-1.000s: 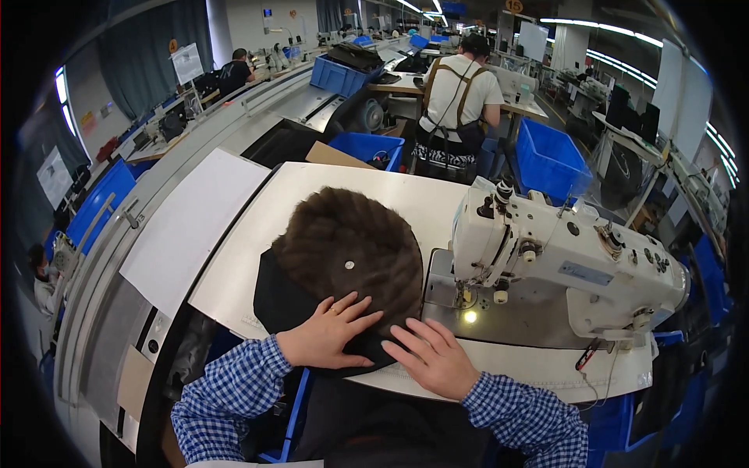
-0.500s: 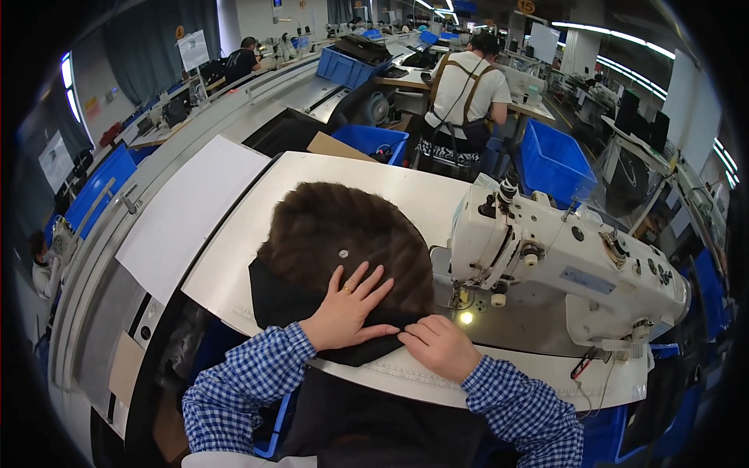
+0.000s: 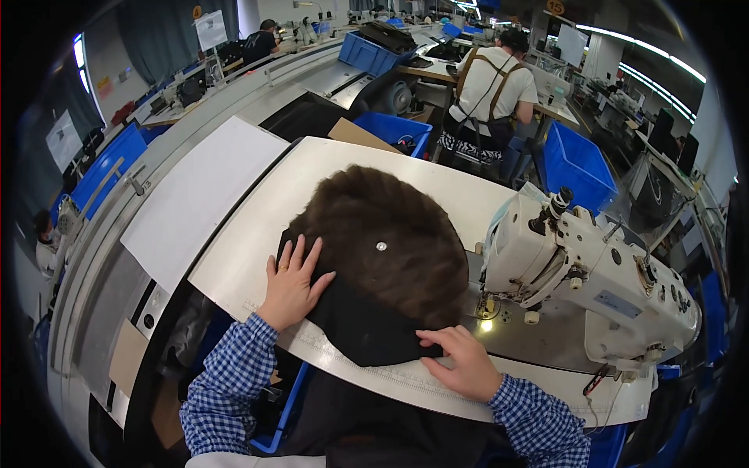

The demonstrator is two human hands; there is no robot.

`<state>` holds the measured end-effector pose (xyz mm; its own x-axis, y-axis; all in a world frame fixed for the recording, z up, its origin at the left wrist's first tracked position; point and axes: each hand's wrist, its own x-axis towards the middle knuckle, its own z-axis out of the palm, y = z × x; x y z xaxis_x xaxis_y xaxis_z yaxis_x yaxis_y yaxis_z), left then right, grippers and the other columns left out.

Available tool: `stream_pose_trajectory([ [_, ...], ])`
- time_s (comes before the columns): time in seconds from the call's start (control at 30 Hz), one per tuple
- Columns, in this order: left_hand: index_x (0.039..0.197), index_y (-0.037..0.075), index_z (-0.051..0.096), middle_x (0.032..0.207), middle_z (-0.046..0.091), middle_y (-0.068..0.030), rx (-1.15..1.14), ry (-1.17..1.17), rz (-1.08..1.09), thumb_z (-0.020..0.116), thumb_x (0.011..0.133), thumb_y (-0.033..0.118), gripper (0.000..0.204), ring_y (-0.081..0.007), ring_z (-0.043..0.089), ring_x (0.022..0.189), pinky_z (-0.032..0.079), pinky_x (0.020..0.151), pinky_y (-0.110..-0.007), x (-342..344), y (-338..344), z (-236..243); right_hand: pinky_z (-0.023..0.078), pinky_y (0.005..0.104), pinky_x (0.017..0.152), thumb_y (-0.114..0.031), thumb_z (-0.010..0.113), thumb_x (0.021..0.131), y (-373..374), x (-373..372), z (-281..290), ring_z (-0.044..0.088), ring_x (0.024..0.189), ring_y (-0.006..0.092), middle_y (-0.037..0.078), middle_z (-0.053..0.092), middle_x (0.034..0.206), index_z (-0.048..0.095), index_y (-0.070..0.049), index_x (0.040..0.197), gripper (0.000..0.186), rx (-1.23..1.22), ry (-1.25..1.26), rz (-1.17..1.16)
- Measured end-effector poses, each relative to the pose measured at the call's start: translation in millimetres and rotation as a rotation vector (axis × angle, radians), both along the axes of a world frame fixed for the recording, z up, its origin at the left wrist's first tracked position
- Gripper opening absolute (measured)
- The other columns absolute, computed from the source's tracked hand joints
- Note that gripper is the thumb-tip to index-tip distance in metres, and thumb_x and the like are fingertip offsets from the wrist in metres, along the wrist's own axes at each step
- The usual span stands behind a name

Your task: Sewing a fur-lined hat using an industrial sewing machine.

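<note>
A brown fur piece (image 3: 390,214) with a black fabric panel (image 3: 363,324) along its near side lies on the white sewing table. A small white disc (image 3: 381,246) sits on the fur. My left hand (image 3: 292,285), ring on one finger, rests flat with spread fingers at the left edge where fur and fabric meet. At the panel's right end is my right hand (image 3: 460,359); its index fingertip touches the fabric and the thumb is apart from it. Just right of the fur stands a white sewing machine (image 3: 593,277), its lamp shining by the needle area.
A printed ruler strip (image 3: 421,382) runs along the table's near edge. Small red-and-black snips (image 3: 597,380) lie at the right. Beyond the table are blue bins (image 3: 577,168), a white sheet (image 3: 207,199) and a seated co-worker (image 3: 491,93) with their back turned.
My left hand has moved left from the middle of the piece to its left edge. My right thumb has parted from the fingers. The fur and panel have turned slightly; the view has shifted.
</note>
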<state>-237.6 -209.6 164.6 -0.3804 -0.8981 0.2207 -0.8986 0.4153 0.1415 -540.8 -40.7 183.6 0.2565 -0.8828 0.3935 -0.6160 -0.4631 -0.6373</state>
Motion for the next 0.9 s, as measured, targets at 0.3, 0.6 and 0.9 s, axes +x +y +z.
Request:
stream_pose_trajectory([
  [0.3, 0.097, 0.008, 0.072, 0.103, 0.065, -0.0105, -0.216, 0.316, -0.222, 0.08, 0.086, 0.031, 0.027, -0.0284, 0.059, 0.101, 0.043, 0.099, -0.043, 8.9, 12.8, 6.2, 0.047, 0.0378, 0.068, -0.001, 0.075, 0.073, -0.4, -3.2, -7.3, 0.057, 0.076, 0.0246, 0.006, 0.06, 0.08, 0.071, -0.007, 0.099, 0.027, -0.023, 0.112, -0.071],
  [0.6, 0.078, 0.005, 0.068, 0.085, 0.067, -0.004, -0.467, 0.507, -0.313, 0.079, 0.086, 0.013, 0.015, -0.0193, 0.062, 0.081, 0.048, 0.077, -0.032, 89.0, 49.7, 32.7, 0.045, 0.043, 0.092, 0.001, 0.078, 0.072, -2.4, 0.4, 9.9, 0.056, 0.104, 0.0331, 0.012, 0.064, 0.106, 0.062, -0.004, 0.097, 0.029, -0.23, 0.357, -0.092],
  [0.9, 0.101, 0.005, 0.073, 0.101, 0.066, -0.0111, 0.254, -0.103, 0.408, 0.074, 0.09, 0.032, 0.028, -0.0268, 0.062, 0.097, 0.049, 0.088, -0.041, 234.7, 218.0, -140.9, 0.047, 0.0395, 0.088, 0.002, 0.071, 0.079, 10.0, -4.5, 1.2, 0.058, 0.1, 0.0332, 0.016, 0.063, 0.111, 0.064, 0.0, 0.115, 0.037, -0.019, 0.284, -0.056],
])
